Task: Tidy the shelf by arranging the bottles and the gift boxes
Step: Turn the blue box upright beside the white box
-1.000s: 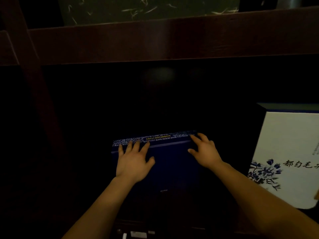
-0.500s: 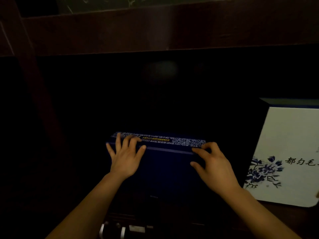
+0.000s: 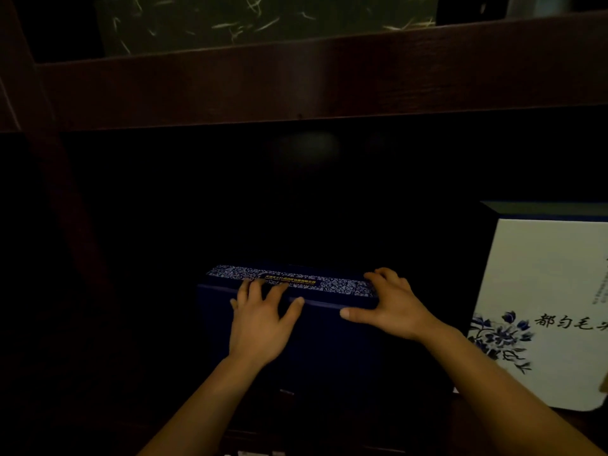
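From my head camera, the dark blue box stands upright in a dim shelf bay, under the wooden shelf board. My left hand lies flat on its front face, fingers spread wide and reaching onto the patterned top edge; this grip holds nothing, only presses. My right hand rests at the box's top right corner, fingers over the top, thumb stretched along the front edge, a loose grip on the corner. To the right stands a white box with blue flowers, near but apart. Above, a green box sits on the upper shelf.
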